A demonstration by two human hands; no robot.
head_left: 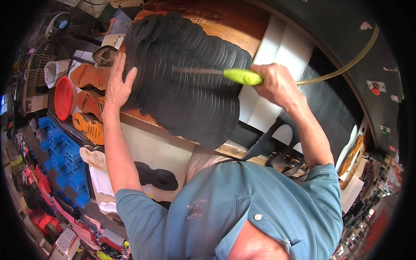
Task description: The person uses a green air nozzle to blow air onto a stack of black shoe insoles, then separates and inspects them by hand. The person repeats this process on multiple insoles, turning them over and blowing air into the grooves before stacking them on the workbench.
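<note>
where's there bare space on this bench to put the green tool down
Best free patch: the white sheets right of the black sole stack, behind the right hand holding the green-handled tool. Bare wood shows beyond the stack too. It is crowded on the left: the left hand rests on the stack, with orange soles just outside it.

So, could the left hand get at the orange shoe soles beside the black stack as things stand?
Probably yes. The left hand rests flat on the edge of the stack of black soles, and the orange shoe soles lie right beside it with nothing between. The right hand holds the green-handled tool.
</note>
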